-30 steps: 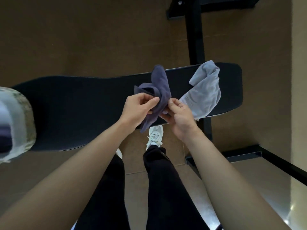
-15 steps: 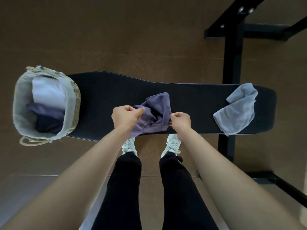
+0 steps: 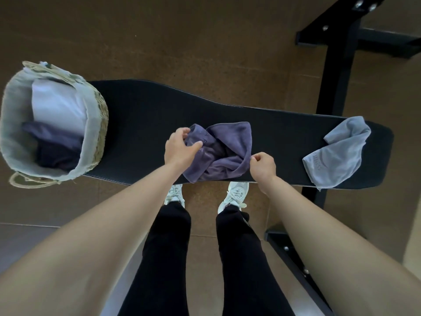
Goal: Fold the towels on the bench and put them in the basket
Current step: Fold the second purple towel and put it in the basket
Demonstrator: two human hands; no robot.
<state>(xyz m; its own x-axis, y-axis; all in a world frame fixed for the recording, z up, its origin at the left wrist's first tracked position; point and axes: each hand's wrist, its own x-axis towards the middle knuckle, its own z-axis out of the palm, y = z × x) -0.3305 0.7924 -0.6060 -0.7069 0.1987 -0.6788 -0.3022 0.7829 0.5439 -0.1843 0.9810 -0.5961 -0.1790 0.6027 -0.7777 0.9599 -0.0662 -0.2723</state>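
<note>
1. Brown floor, long black desk (image 3: 141, 124); since a second ago the purple towel (image 3: 224, 151) has come down from mid-air onto it.
2. Left hand (image 3: 180, 148) pinches one bunched edge, right hand (image 3: 262, 166) pinches the opposite corner.
3. Looks like spreading before the fold.
4. Grey towel (image 3: 339, 153) waits; basket (image 3: 100, 124) sits at the left end.

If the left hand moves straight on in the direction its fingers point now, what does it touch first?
The left hand points right, along the bench. Its fingers already grip the purple towel, so it would push into that bunched cloth first. The right hand comes after, though depth is unclear.
</note>
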